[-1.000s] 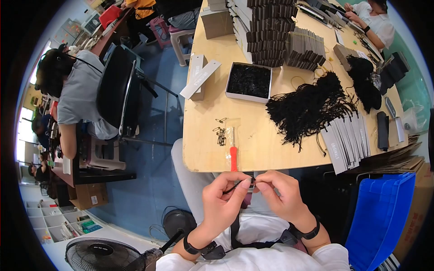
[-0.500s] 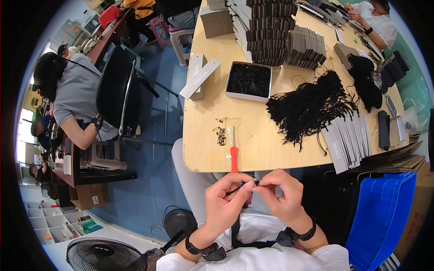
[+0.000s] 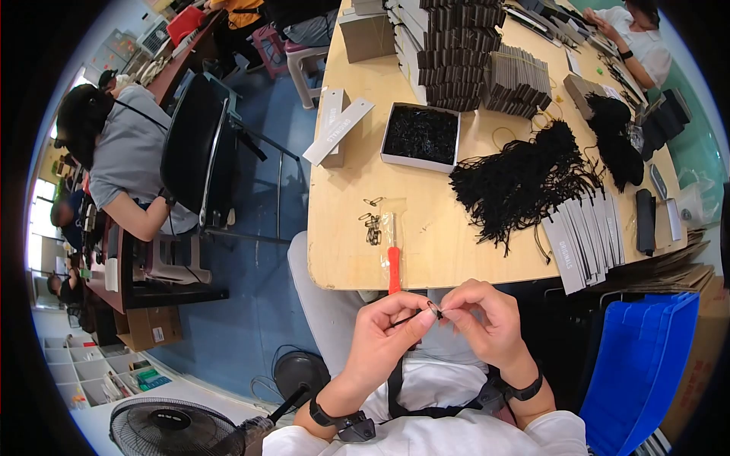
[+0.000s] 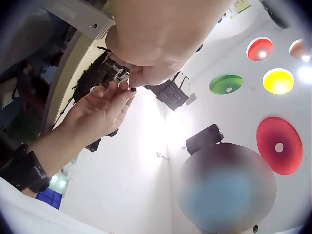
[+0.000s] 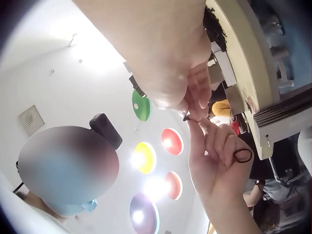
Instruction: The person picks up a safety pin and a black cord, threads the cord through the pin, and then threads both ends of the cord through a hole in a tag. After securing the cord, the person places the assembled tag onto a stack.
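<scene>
Above the lap, just off the table's front edge, my left hand [image 3: 388, 334] pinches a thin black cord [image 3: 403, 322] between thumb and forefinger. The cord's looped end [image 5: 243, 149] sticks out past the left palm in the right wrist view. My right hand [image 3: 490, 323] meets it fingertip to fingertip, pinching the cord's other end, where a small dark knot-like bit [image 4: 133, 89] shows in the left wrist view. A red-handled tool [image 3: 393, 266] in a clear sleeve lies on the table right ahead of the hands, beside several small metal clips [image 3: 372, 229].
On the table [image 3: 342, 258] are a box of small black pieces [image 3: 420, 137], a heap of black cords [image 3: 525, 175], fanned grey tags [image 3: 582, 243] marked ORIGINALS and tall bundled stacks [image 3: 456, 61]. A blue crate [image 3: 639, 365] stands at right, a fan [image 3: 175, 429] at lower left.
Both hands have shifted slightly to the right, fingertips still together. A small loop now shows at the left fingertips, and the right hand has turned a little. The table things stay put.
</scene>
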The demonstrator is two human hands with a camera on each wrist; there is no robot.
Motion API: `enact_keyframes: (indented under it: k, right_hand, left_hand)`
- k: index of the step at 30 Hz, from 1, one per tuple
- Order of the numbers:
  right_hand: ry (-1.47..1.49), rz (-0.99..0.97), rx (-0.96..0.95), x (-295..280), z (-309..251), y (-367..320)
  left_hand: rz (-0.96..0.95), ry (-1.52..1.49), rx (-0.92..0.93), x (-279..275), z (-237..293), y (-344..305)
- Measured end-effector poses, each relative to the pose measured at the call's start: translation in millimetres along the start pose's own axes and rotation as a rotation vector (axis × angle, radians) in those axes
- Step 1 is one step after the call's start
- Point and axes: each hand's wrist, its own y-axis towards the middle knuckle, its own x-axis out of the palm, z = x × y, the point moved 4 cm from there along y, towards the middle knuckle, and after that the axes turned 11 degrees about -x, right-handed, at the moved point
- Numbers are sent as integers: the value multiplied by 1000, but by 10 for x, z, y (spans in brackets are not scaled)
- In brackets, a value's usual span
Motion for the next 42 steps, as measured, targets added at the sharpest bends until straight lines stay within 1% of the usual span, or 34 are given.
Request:
enact_keyframes:
  k: [4,8,16,19,24,27,29,30,32,33,35,36,38,39,41,42]
  right_hand:
    - [-20,-26,-22,13,24,3]
    - [-9,-33,-24,7,11,2]
    - [5,-9,-7,-1,23,-10]
    - [-1,-7,2,3,15,-6]
    - [-12,16,-7,4,14,-10]
    - [-3,21,13,-22,30,-31]
    - [60,30,78,-25,47,-51]
    - [59,28,78,-20,37,-51]
    - [184,98,116,-25,26,-50]
    - [183,97,116,-36,14,-39]
    - [181,18,54,-40,-23,6]
    - [180,17,54,-47,-16,22]
    - [-71,-77,-87,-44,-50,48]
    - [-73,-77,-87,-52,-28,38]
    - [-187,-45,-176,-85,-16,20]
    - [-188,-44,-176,-96,-17,22]
  left_hand:
    - [-4,-28,-20,7,-71,34]
    - [-8,-10,5,14,-66,31]
    - [6,0,-4,26,-83,24]
    - [18,-8,-3,30,-78,17]
    - [84,106,18,31,-8,-24]
    - [86,56,0,38,-5,-22]
    - [76,37,-2,34,-15,-8]
    - [66,17,-3,34,-18,-2]
    - [56,2,-2,41,-3,-1]
    - [45,-12,-2,47,0,-1]
    - [46,-16,-23,36,-42,6]
    - [46,-19,-45,32,-63,10]
    - [15,-5,-48,30,-56,7]
    - [-17,10,-50,40,-53,7]
    - [-9,-6,-49,78,-62,25]
    - [1,-22,-47,89,-64,30]
